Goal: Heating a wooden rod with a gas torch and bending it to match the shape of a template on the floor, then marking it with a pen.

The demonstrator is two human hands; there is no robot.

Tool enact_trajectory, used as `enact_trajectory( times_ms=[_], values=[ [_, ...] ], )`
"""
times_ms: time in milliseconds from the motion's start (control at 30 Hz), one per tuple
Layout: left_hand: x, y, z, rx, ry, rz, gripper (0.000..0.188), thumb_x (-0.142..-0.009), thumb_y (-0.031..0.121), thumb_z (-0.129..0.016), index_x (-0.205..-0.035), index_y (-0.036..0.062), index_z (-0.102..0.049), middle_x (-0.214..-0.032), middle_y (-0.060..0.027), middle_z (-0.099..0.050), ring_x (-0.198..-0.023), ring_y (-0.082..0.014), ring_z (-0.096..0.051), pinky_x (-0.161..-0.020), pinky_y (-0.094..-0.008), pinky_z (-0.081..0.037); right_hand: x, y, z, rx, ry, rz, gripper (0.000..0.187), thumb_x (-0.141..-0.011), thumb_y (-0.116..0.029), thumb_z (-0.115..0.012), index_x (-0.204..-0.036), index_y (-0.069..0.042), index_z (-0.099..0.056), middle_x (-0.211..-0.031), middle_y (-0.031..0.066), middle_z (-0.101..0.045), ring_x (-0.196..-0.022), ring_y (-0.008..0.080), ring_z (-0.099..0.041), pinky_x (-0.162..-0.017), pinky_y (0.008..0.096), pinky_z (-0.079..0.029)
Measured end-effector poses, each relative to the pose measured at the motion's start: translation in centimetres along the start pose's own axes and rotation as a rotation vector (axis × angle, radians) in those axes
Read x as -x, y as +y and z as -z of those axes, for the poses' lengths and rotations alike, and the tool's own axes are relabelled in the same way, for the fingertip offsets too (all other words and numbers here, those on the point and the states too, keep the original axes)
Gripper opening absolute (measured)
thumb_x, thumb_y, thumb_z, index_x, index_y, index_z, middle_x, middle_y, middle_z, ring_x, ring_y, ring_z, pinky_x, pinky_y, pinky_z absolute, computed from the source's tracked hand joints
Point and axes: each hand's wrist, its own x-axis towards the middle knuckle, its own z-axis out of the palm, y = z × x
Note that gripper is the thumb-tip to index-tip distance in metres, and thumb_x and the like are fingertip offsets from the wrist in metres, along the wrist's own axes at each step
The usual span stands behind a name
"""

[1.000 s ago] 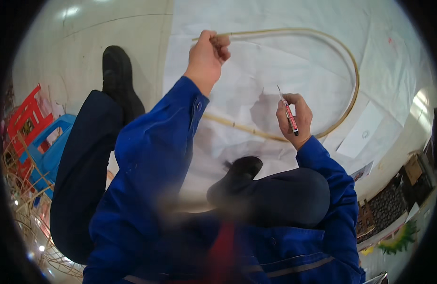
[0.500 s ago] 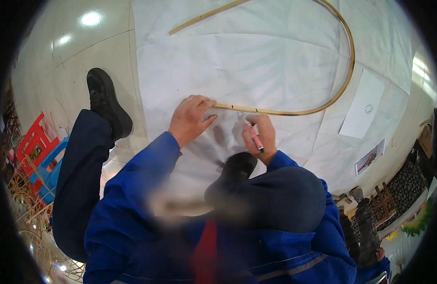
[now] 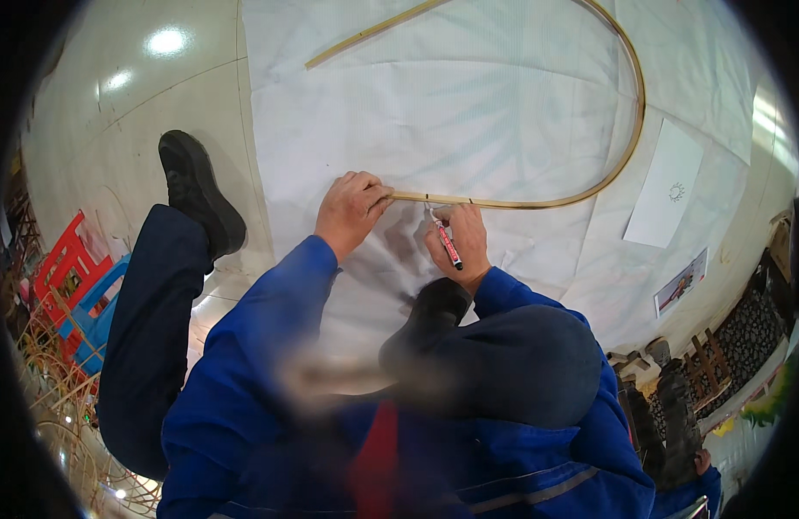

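A thin tan strip, like split bamboo [image 3: 538, 204], lies bent in a wide U on a white sheet [image 3: 399, 112]. My left hand [image 3: 354, 208] grips its near end between thumb and fingers. My right hand [image 3: 458, 237] is closed round a marker pen [image 3: 449, 243] with a red-and-white barrel and a black end. The pen's tip is at the strip's near edge, just below a dark mark. Another dark mark shows on the strip a little to the right. The strip's other end lies loose at the far left.
A white paper with a small sun-like drawing [image 3: 667, 186] and a printed picture [image 3: 681, 283] lie at the right. Red [image 3: 69, 259] and blue [image 3: 96, 316] plastic stools and loose thin strips stand at the left. My black shoes [image 3: 200, 190] rest on the floor and sheet.
My right hand and the pen have moved left along the strip, from near the right mark to the left one. My left hand keeps its grip.
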Motion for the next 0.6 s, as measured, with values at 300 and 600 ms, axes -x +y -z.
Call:
enact_trajectory(
  times_ms=[300,600],
  values=[
    [-0.2,0.0,0.1,-0.005,-0.013,0.004,0.011,-0.087,0.016,-0.078,-0.096,0.0101,-0.077,-0.096,-0.0026,-0.066,-0.092,-0.0252,-0.063,-0.083,-0.0397,-0.05,-0.1,0.0,0.3,0.012,-0.012,0.014,0.022,-0.076,-0.003,-0.071,-0.097,-0.004,-0.062,-0.084,0.0146,-0.059,-0.08,0.0356,-0.057,-0.079,0.0448,-0.044],
    [0.0,-0.3,0.1,-0.009,-0.031,-0.016,0.013,-0.086,0.013,-0.078,-0.099,0.0092,-0.076,-0.097,-0.0048,-0.066,-0.091,-0.0281,-0.061,-0.082,-0.0404,-0.049,1.6,2.4,3.6,0.059,0.209,-0.135,0.021,-0.072,-0.002,-0.069,-0.091,-0.005,-0.061,-0.081,0.0141,-0.057,-0.077,0.0362,-0.055,-0.071,0.046,-0.046]
  ],
)
